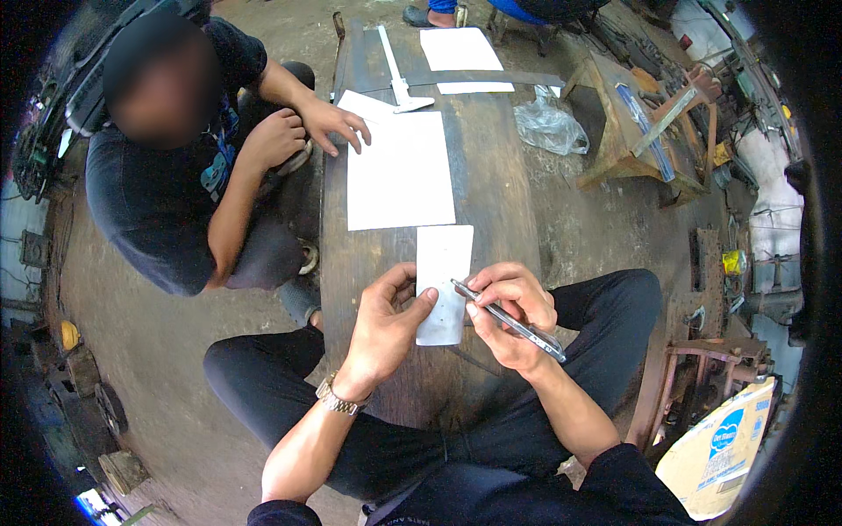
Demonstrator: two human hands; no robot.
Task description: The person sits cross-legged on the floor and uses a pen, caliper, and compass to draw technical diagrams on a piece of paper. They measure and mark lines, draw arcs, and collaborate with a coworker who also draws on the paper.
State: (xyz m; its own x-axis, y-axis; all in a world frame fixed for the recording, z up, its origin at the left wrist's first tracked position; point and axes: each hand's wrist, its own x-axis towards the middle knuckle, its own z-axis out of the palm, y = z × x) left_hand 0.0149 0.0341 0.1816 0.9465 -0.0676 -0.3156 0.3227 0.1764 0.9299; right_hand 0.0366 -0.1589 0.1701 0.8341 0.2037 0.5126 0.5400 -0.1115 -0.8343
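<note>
My left hand is closed on the left edge of a narrow white strip of paper, the thumb lying on top. A few small dark marks dot the strip. In my right hand is a dark pen, its tip at the strip's right edge; I cannot tell whether it touches the paper. Both hands are over the near end of a dark wooden bench. Just beyond the strip lies a large white sheet, and another person's hand rests at its upper left edge.
A vernier caliper, more white paper and a dark flat metal strip lie at the bench's far end. A clear plastic bag is at its right edge, near a wooden stand. The other person sits at left.
</note>
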